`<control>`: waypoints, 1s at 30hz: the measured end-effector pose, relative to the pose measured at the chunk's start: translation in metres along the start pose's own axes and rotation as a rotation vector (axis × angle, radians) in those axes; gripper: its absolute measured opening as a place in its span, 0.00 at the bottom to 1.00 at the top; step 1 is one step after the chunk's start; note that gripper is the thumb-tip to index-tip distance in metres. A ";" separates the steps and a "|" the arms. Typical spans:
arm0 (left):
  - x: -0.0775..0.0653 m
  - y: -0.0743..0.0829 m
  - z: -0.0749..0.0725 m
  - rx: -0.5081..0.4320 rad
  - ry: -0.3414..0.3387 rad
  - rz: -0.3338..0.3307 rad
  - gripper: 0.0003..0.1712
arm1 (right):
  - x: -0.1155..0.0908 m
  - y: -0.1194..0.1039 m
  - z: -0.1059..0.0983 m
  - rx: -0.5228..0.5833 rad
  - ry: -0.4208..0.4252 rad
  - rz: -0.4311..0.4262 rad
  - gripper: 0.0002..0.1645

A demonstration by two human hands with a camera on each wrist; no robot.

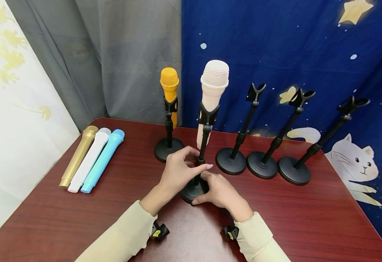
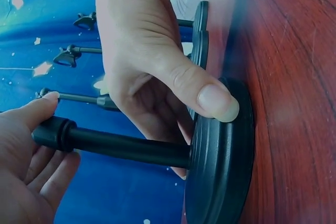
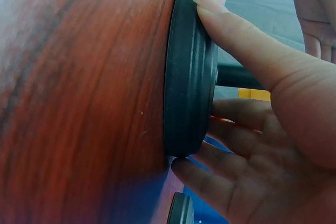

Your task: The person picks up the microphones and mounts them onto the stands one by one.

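- At frame centre, the tabletop microphone stand (image 1: 203, 145) rises upright.
- Left hand (image 1: 179, 168), higher, grips its pole collar (image 2: 56, 134).
- Right hand (image 1: 222, 191), below, grips its round base (image 3: 186, 77).

This looks like a curtained-off corner of a room, dressed like a child's room or a small home studio. A plain grey curtain (image 1: 138, 51) and a dark blue curtain (image 1: 259, 40) printed with yellow stars (image 1: 355, 11) and a white cat (image 1: 356, 160) hang behind a glossy red-brown wooden table (image 1: 295, 222). At the left is a white cloth (image 1: 17, 145) with pale yellow flowers. With fabric filling the background, home or studio is hard to settle.
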State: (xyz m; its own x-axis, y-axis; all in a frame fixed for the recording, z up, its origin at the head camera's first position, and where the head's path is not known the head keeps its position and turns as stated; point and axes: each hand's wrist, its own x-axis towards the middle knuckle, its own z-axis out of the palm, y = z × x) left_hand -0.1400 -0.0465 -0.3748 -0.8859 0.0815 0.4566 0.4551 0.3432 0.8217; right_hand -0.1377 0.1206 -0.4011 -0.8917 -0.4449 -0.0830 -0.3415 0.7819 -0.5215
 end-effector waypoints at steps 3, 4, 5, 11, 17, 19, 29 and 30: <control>0.000 0.001 0.001 0.016 0.012 0.015 0.19 | 0.000 0.000 0.000 0.001 0.000 0.000 0.44; 0.000 0.001 0.001 0.020 0.015 0.020 0.19 | 0.000 0.000 0.000 0.001 0.001 0.000 0.44; 0.000 0.002 0.001 0.026 0.018 0.026 0.19 | -0.001 0.000 0.000 0.000 0.003 -0.002 0.44; 0.001 0.003 0.002 0.059 0.027 0.067 0.17 | 0.000 0.000 0.000 -0.001 0.014 -0.014 0.44; 0.003 0.010 0.000 0.014 0.015 0.122 0.17 | -0.001 0.001 0.000 0.003 0.026 -0.039 0.46; 0.004 0.013 -0.001 -0.003 0.026 0.143 0.17 | -0.001 0.002 0.000 0.004 0.029 -0.047 0.48; 0.027 0.045 -0.015 -0.065 0.084 0.160 0.18 | 0.002 0.004 0.001 0.016 0.016 -0.037 0.45; 0.029 0.049 -0.018 -0.067 0.087 0.148 0.17 | 0.002 0.003 0.002 0.017 0.013 -0.037 0.44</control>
State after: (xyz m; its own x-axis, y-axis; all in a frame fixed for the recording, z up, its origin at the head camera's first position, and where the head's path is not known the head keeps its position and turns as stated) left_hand -0.1423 -0.0440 -0.3154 -0.7992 0.0446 0.5994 0.5873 0.2701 0.7630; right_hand -0.1403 0.1212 -0.4046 -0.8824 -0.4675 -0.0528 -0.3693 0.7577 -0.5380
